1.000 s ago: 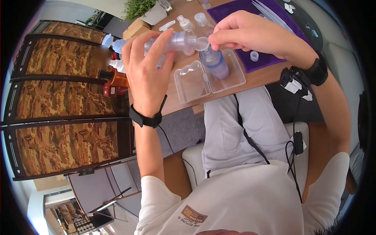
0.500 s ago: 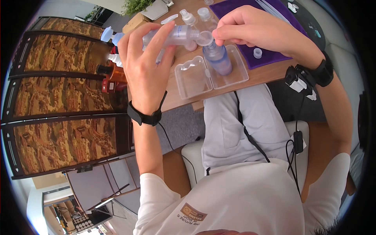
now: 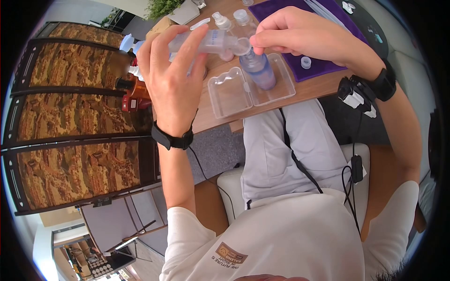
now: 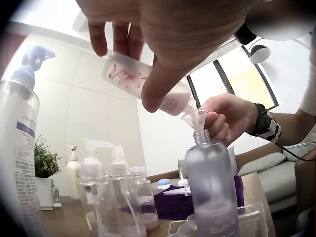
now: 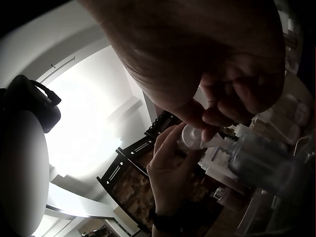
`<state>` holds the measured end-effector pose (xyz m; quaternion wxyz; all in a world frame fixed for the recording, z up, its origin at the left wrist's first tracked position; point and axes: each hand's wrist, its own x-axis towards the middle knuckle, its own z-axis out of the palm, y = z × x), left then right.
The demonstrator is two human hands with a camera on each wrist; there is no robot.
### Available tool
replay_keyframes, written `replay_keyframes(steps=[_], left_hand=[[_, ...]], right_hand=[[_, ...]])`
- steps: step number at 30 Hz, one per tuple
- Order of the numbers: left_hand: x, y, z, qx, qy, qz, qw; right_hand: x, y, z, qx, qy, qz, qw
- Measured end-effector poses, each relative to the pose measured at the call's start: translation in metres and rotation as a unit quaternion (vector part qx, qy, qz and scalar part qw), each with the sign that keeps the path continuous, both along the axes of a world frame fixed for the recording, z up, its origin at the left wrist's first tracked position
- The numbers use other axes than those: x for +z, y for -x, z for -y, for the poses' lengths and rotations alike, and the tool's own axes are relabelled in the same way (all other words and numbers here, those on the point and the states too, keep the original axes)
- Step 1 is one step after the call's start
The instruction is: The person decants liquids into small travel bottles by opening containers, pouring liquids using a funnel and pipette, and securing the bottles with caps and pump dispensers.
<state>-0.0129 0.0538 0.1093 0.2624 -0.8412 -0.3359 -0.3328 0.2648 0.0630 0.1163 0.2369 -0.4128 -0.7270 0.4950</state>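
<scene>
My left hand (image 3: 171,89) grips a frosted bottle (image 4: 129,78) with a pink flower print, tilted with its mouth down at a small clear funnel (image 4: 195,118). Milky liquid shows toward that bottle's neck. Thumb and fingertips of my right hand (image 3: 309,40) pinch the funnel's rim. The funnel's stem sits in the neck of an upright translucent blue bottle (image 4: 210,173), which holds some liquid in its lower part. Under it lies an opened clear plastic box (image 3: 230,96), the bottle standing in its right half.
Clear pump and spray bottles (image 4: 118,182) stand behind the box. A purple cloth (image 3: 323,69) at the right bears a small clear cap (image 3: 305,62). A tall pump bottle (image 4: 19,153) and an amber bottle (image 3: 139,93) are at the left, a potted plant (image 3: 164,7) at the back.
Both hands keep their hold on the bottle and the funnel. The tilted bottle and funnel stay almost in place; the whole head view shifts slightly.
</scene>
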Motion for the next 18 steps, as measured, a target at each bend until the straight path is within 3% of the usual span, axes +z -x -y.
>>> replay_keyframes(steps=[3,10,14,18], left_hand=[[0.001,-0.001,0.001,0.002,-0.003,0.003,1.0],[0.0,-0.004,-0.002,-0.004,-0.043,-0.005,0.999],[0.001,-0.004,0.001,0.026,-0.041,-0.022,0.999],[0.001,-0.005,0.001,0.023,-0.059,-0.029,0.998]], right_hand=[[0.036,-0.004,0.013,0.002,0.038,0.057,0.998],[0.031,0.005,0.013,-0.042,0.018,0.107,0.993],[-0.018,0.006,-0.003,-0.03,-0.052,-0.021,0.998],[-0.019,-0.001,-0.006,-0.027,-0.034,0.0,0.999]])
